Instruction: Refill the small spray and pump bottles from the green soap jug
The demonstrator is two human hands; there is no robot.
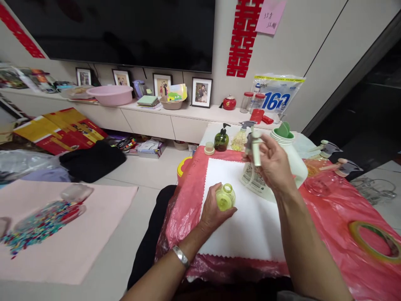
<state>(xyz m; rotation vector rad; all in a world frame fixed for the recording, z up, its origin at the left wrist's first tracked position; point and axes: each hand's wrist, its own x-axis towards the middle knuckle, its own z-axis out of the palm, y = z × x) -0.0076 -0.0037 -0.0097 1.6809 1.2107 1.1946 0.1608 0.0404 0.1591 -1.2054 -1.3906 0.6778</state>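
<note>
My left hand (214,207) is wrapped round a small yellow-green bottle (226,196) with an uncapped neck, over a white cloth (241,234). Raised to the right, my right hand (274,161) grips a spray nozzle (256,150) whose thin tube hangs below it. Behind that hand stands a large pale-green jug (294,156) with a green funnel or scoop (284,129) in its mouth. The printed front of the jug shows beneath my right hand. At the far edge are a dark green pump bottle (221,140), a clear spray bottle (239,139) and a pale cap (209,147).
Pink plastic sheeting (184,217) covers the table. On the right are two spray bottles, one yellowish (318,161) and one pink (322,182), and a tape roll (374,240). Colourful small pieces (37,225) lie on a pink mat (103,225) at left. A low cabinet (150,123) runs behind.
</note>
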